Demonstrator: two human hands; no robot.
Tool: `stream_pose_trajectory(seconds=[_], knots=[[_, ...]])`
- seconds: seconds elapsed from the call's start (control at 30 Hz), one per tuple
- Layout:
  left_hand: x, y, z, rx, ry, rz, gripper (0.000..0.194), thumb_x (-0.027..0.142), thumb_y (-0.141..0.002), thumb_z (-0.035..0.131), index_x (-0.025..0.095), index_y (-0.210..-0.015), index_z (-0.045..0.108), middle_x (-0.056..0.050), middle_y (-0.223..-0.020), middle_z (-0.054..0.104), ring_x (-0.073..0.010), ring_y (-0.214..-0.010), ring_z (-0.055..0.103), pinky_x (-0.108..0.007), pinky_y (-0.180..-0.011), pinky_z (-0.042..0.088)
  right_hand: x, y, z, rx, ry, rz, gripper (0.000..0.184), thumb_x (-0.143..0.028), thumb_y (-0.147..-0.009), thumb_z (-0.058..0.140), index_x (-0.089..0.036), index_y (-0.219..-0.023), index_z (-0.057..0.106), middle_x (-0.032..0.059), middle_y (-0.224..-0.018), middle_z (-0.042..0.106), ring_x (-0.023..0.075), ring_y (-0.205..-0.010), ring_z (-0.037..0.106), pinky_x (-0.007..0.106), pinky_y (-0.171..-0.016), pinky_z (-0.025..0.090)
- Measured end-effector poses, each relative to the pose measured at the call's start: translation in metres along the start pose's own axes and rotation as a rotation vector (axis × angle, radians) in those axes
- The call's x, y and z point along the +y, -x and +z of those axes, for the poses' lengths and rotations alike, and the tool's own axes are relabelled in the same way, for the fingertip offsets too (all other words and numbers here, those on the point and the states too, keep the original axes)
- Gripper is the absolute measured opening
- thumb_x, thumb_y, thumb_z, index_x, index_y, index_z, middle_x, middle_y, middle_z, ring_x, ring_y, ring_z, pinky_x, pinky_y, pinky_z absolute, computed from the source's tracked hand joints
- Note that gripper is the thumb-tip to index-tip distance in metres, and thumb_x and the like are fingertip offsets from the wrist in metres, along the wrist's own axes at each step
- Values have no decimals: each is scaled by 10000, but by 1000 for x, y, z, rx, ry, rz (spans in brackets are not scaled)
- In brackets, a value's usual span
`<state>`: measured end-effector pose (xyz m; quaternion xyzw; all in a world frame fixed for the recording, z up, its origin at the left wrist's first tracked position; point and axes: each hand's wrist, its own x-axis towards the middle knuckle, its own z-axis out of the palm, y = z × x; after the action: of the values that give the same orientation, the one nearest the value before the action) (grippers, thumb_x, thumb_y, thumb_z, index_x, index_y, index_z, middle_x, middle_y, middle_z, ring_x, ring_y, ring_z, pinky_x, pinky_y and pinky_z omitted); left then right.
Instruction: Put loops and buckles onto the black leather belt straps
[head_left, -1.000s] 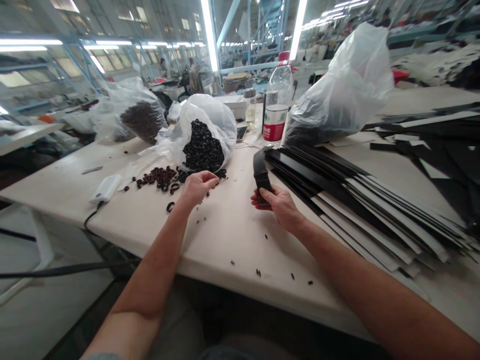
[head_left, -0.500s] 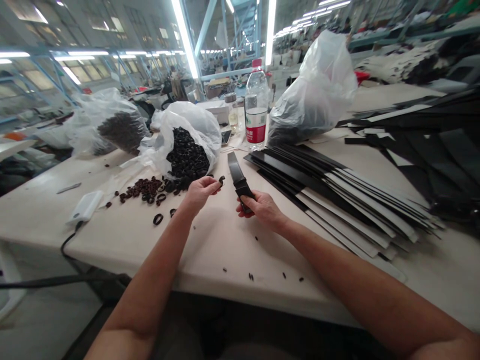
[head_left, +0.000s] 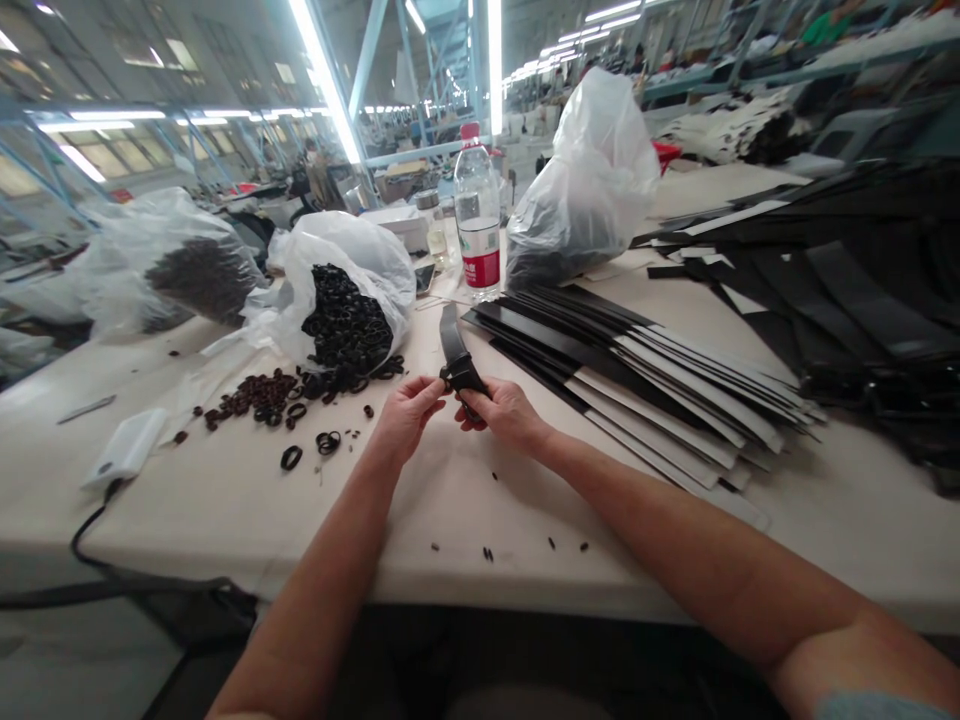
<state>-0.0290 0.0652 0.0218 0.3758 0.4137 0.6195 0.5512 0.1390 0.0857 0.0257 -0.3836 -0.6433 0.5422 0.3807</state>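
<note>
My right hand (head_left: 510, 414) grips the folded lower end of a black belt strap (head_left: 453, 338), whose long end points away over the table. Beside it my left hand (head_left: 405, 415) is closed, thumb and finger pinching a small black loop (head_left: 445, 375) against the strap's left edge. The fingertips partly hide the loop, so I cannot tell whether it goes round the strap. Left of my hands, black loops (head_left: 345, 320) spill from a white plastic bag (head_left: 382, 250), next to a heap of small brown rings (head_left: 255, 395).
A stack of black and white strips (head_left: 660, 370) lies right of my hands, with more black straps (head_left: 855, 290) beyond. A bottle (head_left: 480, 220) and a tied bag (head_left: 585, 190) stand behind. A white corded box (head_left: 127, 448) is at left; tiny black pieces (head_left: 487, 553) lie near the front edge.
My left hand has brought the small black loop rightward to the strap; they were apart before. The right hand still holds the strap. The view has turned slightly to the right.
</note>
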Motion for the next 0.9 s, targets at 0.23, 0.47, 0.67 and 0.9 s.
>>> stream_pose_trajectory(seconds=[0.23,0.47,0.67,0.9], knots=[[2,0,1,75,-23,26,386,340,-522,900,160,-750,646,24,-707,644,-84,-632,623,-177,-584,445,-1,1,1,17,48,-9,210,-363,-888,593,-157,-856,620,45,-720,719,123,-568,668,201,-538,508],[2,1,-3,-112,-154,46,422,278,-624,839,179,-1018,724,3,-759,680,-84,-649,588,-215,-645,458,3,3,-1,-34,238,-86,221,-379,-923,546,-185,-898,648,16,-733,718,105,-594,667,198,-600,497],[4,0,-3,-18,-145,57,355,263,-566,855,180,-879,709,26,-683,649,-79,-624,589,-186,-583,424,2,1,-4,-8,252,-90,208,-355,-917,553,-174,-861,638,22,-717,717,111,-571,660,200,-567,485],[-2,-4,11,152,66,31,399,318,-494,892,166,-721,601,19,-754,676,-84,-673,632,-189,-644,467,5,0,1,6,151,15,256,-409,-909,577,-165,-844,619,31,-703,721,109,-551,666,188,-543,498]])
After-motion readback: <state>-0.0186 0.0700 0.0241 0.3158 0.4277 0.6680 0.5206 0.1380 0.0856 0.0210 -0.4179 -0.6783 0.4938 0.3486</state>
